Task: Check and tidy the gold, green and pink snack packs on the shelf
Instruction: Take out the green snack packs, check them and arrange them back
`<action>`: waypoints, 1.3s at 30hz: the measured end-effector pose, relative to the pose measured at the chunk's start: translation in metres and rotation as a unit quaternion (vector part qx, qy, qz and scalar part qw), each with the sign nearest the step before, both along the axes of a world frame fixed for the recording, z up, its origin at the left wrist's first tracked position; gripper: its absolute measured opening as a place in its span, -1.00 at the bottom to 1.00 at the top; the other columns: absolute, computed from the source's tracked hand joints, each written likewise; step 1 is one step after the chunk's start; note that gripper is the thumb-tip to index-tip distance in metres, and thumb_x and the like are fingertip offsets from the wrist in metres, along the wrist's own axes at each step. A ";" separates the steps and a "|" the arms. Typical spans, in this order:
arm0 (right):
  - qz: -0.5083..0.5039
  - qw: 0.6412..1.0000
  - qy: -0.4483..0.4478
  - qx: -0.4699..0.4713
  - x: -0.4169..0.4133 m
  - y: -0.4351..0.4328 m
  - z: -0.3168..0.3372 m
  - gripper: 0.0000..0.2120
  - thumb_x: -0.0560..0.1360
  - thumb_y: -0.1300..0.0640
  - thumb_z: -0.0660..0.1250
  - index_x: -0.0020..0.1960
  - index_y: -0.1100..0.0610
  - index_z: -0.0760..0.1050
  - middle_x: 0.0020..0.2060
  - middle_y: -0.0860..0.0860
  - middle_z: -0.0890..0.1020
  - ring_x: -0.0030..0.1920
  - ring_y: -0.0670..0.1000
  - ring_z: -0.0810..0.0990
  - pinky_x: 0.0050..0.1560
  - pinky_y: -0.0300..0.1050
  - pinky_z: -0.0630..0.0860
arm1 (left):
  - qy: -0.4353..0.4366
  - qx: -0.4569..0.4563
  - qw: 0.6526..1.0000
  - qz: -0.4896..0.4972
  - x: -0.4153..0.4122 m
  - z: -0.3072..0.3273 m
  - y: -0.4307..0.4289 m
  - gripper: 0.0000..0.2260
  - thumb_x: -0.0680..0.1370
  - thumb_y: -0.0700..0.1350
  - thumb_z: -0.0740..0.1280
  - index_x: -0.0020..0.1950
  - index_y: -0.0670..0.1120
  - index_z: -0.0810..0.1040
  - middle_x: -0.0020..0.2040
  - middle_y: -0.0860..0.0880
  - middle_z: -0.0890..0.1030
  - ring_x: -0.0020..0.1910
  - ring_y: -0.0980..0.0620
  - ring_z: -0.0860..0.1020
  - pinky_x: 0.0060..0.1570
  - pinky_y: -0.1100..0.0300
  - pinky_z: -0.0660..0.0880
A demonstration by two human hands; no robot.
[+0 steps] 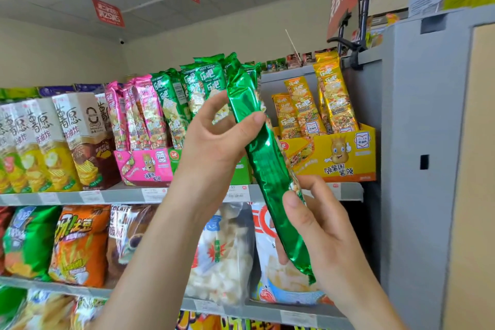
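Head view, left to right: passing pink packs and green packs standing boxed on the shelf; pinching a loose green pack near its top with the left hand, clasping its lower half with the right hand, slanted before the shelf, left of the gold packs. Probably handling light, slippery, crushable; gripping edges gently.

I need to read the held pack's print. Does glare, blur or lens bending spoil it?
Head view: the green pack shows glare streaks on its foil, no print legible; left hand and right hand are slightly soft; wide-angle bending tilts the grey panel.
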State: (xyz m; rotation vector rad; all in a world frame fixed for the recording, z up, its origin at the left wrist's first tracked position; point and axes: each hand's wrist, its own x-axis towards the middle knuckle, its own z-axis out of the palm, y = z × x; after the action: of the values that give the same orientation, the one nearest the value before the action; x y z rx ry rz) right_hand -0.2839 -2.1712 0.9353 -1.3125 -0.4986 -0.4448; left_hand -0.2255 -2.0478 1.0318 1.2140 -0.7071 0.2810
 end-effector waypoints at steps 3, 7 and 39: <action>0.000 1.000 0.004 0.023 -0.003 0.001 0.004 -0.86 0.47 -0.07 0.29 -0.08 -0.01 0.51 -0.37 0.09 0.56 -0.46 0.03 0.47 -0.48 -0.22 0.43 | -0.004 0.024 0.999 -0.027 -0.001 -0.008 -0.004 -0.61 0.38 -0.17 0.46 0.18 -0.15 0.51 -0.21 0.01 0.67 -0.25 0.05 0.60 -0.18 0.13 0.55; -0.021 0.999 0.006 0.025 -0.005 0.000 0.006 -0.80 0.46 -0.08 0.29 -0.12 0.06 0.51 -0.34 0.09 0.57 -0.40 0.08 0.47 -0.42 -0.16 0.41 | -0.012 0.046 0.998 -0.035 -0.003 -0.021 -0.006 -0.59 0.32 -0.09 0.50 0.13 -0.13 0.55 -0.17 -0.03 0.67 -0.22 -0.01 0.59 -0.19 0.11 0.54; -0.051 0.998 0.021 -0.008 -0.001 -0.006 -0.002 -0.53 0.29 -0.09 0.52 0.13 0.00 0.49 -0.42 -0.11 0.61 -0.52 -0.21 0.48 -0.47 -0.43 0.35 | -0.016 0.056 0.997 -0.051 -0.014 -0.050 -0.018 -0.80 0.37 -0.05 0.53 -0.04 0.05 0.64 -0.20 0.03 0.65 -0.24 0.08 0.59 -0.26 0.22 0.54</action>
State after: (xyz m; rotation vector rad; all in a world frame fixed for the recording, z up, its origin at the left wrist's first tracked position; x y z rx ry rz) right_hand -0.2852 -2.1768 0.9338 -1.3641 -0.4033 -0.4975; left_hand -0.2398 -2.0655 0.9815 1.2761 -0.8193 0.1778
